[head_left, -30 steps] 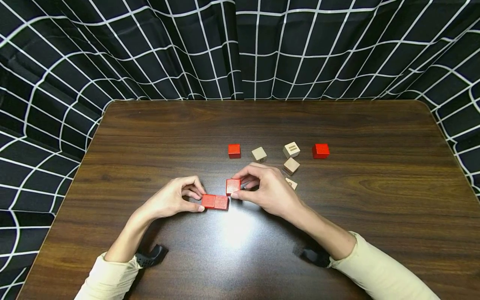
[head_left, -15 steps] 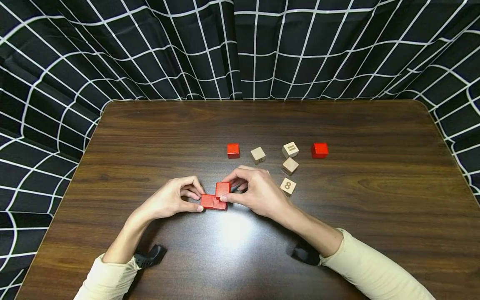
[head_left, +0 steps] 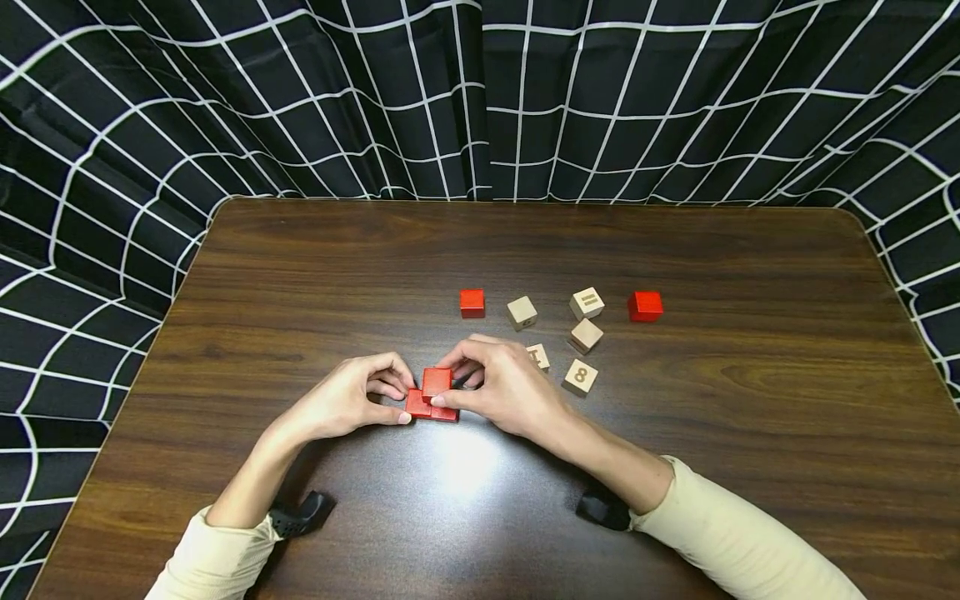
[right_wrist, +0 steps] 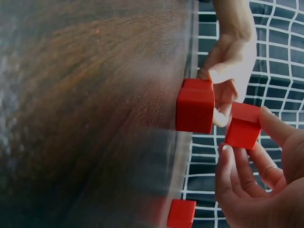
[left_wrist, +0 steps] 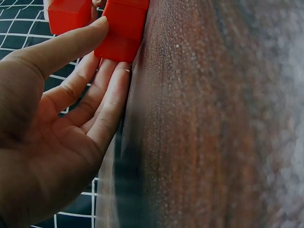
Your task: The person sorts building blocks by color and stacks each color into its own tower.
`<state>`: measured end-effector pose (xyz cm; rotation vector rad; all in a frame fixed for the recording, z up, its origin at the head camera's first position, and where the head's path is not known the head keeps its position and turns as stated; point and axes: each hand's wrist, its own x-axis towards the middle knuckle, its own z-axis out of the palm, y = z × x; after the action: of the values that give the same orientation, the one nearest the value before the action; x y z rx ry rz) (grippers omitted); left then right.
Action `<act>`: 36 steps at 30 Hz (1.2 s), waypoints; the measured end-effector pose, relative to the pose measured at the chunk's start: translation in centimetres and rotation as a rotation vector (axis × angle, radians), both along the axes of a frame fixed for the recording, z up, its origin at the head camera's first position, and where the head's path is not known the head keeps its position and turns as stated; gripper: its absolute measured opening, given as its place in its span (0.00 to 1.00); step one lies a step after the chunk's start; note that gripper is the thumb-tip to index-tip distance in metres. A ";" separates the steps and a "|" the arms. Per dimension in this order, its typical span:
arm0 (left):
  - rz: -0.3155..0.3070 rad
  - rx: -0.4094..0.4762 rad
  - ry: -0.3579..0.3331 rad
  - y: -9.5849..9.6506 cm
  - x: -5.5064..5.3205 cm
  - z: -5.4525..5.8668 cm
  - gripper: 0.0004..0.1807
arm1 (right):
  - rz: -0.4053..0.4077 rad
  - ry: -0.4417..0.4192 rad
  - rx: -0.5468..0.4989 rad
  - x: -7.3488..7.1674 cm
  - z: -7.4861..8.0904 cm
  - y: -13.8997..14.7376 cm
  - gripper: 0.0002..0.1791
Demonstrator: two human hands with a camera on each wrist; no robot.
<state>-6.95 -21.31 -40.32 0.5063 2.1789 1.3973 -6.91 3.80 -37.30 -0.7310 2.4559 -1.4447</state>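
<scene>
Two red blocks stand side by side on the table. My left hand [head_left: 347, 400] holds the left block [head_left: 416, 403] between thumb and fingertips. The right block [head_left: 447, 414] adjoins it, partly covered from above. My right hand [head_left: 513, 387] pinches a third red block [head_left: 437, 382] by its sides. In the right wrist view this held block [right_wrist: 243, 129] hangs in the air, apart from the front block of the pair [right_wrist: 194, 111]. The left wrist view shows the held block [left_wrist: 70, 17] likewise raised off the table, clear of the left thumb.
Farther back on the brown table [head_left: 337, 267] lie two more red blocks, one left [head_left: 472, 303] and one right [head_left: 645, 306]. Several pale wooden blocks, among them one marked 8 [head_left: 581, 377], lie beyond my right hand. A black gridded curtain [head_left: 480, 100] surrounds the table.
My right hand has carried its red block leftward, from right of the pair to above where the two blocks meet. My left hand keeps its hold in the same place.
</scene>
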 end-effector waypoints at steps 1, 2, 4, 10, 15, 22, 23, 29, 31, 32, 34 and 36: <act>0.000 -0.003 0.004 0.0 0.0 0.0 0.19 | -0.002 0.001 0.000 0.0 0.0 -0.1 0.14; 0.001 -0.006 0.006 0.0 0.0 0.0 0.19 | -0.005 0.002 0.002 0.1 0.0 -0.2 0.14; 0.005 -0.013 0.008 0.0 0.0 0.0 0.19 | -0.010 0.010 0.009 0.1 -0.1 -0.4 0.14; 0.013 -0.010 0.009 -0.1 0.1 -0.1 0.20 | -0.012 0.035 0.037 0.3 -0.1 -1.0 0.14; 0.013 0.011 0.004 -0.1 0.2 -0.1 0.19 | -0.001 0.070 0.043 0.3 -0.3 -1.5 0.14; 0.008 0.003 0.014 -0.1 0.2 -0.3 0.19 | 0.007 0.101 0.083 0.5 -0.5 -2.0 0.16; 0.007 0.000 0.017 -0.1 0.2 -0.3 0.19 | 0.007 0.100 0.084 0.5 -0.5 -2.0 0.16; 0.005 -0.001 0.024 -0.1 0.3 -0.3 0.19 | 0.014 0.105 0.093 0.7 -0.7 -2.1 0.16; 0.002 0.004 0.025 -0.1 0.3 -0.2 0.19 | 0.014 0.107 0.102 0.7 -0.7 -2.2 0.16; -0.001 0.007 0.025 -0.1 0.3 -0.2 0.19 | 0.013 0.105 0.108 0.8 -0.6 -2.2 0.16; -0.006 0.013 0.024 -0.1 0.3 -0.2 0.19 | 0.009 0.105 0.123 0.8 -0.6 -2.3 0.16; -0.010 0.023 0.023 -0.1 0.2 -0.2 0.19 | 0.007 0.105 0.134 0.8 -0.6 -2.3 0.16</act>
<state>-6.71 -21.39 -40.52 0.5444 2.1778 1.4192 -6.10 1.46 -37.94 -0.8042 2.5956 -1.2550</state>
